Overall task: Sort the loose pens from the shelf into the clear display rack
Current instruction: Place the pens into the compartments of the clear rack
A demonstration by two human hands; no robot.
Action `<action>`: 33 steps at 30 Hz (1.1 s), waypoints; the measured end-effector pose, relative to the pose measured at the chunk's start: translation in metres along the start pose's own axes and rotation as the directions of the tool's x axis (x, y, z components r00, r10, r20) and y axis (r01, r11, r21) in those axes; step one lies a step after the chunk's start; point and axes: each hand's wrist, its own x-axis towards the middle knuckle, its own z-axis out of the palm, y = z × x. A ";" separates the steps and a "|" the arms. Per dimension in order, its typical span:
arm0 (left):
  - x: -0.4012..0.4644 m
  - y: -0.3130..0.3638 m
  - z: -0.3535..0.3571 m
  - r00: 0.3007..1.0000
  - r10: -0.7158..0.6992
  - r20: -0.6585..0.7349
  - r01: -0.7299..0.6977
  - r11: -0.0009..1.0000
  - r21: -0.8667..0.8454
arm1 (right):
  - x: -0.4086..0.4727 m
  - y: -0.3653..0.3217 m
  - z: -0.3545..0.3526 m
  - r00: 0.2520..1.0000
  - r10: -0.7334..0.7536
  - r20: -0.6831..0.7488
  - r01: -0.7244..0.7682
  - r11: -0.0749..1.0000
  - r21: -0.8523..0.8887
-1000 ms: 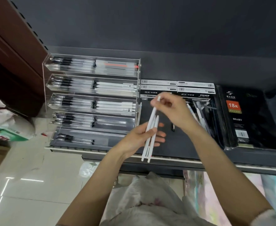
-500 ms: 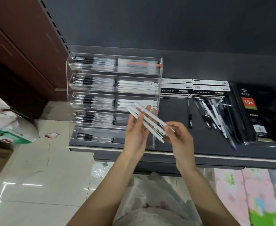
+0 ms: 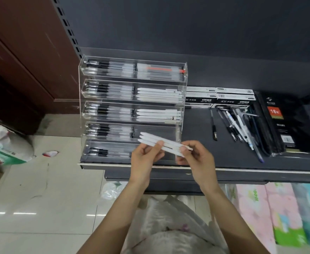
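Three white pens [image 3: 156, 140] lie side by side in a small bundle, held nearly level in front of the lower tiers of the clear display rack [image 3: 132, 110]. My left hand [image 3: 144, 158] grips their middle from below. My right hand [image 3: 196, 156] pinches their right ends. The rack has several tiers: black-tipped pens fill the left halves, white pens the right halves of the upper tiers. Loose pens [image 3: 238, 125] lie in a pile on the dark shelf [image 3: 196, 125] to the right of the rack.
Pen boxes [image 3: 220, 98] stand behind the loose pile. A black diary pack [image 3: 280, 123] lies at the right. Tiled floor, bags [image 3: 2, 145] and a brown door lie to the left; packaged goods [image 3: 278, 213] sit under the shelf.
The white pens swung from upright to nearly level and came down in front of the rack's lower right tiers. My right hand shifted to their right ends. The view moved left.
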 end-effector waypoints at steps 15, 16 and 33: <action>0.018 0.000 -0.072 0.916 -0.084 -0.392 0.021 0.986 -0.163 | 0.066 0.004 0.009 0.839 -0.457 0.297 0.486 0.380 -0.787; 0.020 0.000 -0.075 0.914 -0.081 -0.398 0.010 0.984 -0.177 | 0.068 0.005 0.011 0.853 -0.375 0.362 0.486 0.321 -0.813; 0.036 0.005 -0.050 0.973 0.001 -0.230 -0.026 0.994 -0.105 | 0.069 -0.018 0.018 0.913 -0.152 0.379 0.405 0.457 -0.792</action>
